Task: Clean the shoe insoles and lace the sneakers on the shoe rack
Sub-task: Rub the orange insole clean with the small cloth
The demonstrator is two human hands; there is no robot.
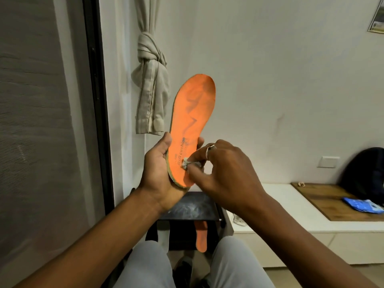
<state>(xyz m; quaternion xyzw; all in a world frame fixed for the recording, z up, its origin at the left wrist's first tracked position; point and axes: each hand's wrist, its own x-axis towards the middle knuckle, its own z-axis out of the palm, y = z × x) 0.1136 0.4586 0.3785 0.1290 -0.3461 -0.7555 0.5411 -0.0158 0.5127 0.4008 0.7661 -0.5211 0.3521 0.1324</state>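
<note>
matt orange insole (192, 125), knotted cloth curtain (150, 84)

Soft, dim light is falling across a plain off-white wall (270, 59).
A knotted beige curtain (151, 90) is hanging beside a dark vertical frame (93, 80), a grey textured panel (37, 100) is filling the left side, and over to the right a low white cabinet (280, 242) is carrying a brown wooden board (324, 196), with a white socket plate (328, 162) sitting on the wall above it.
</note>
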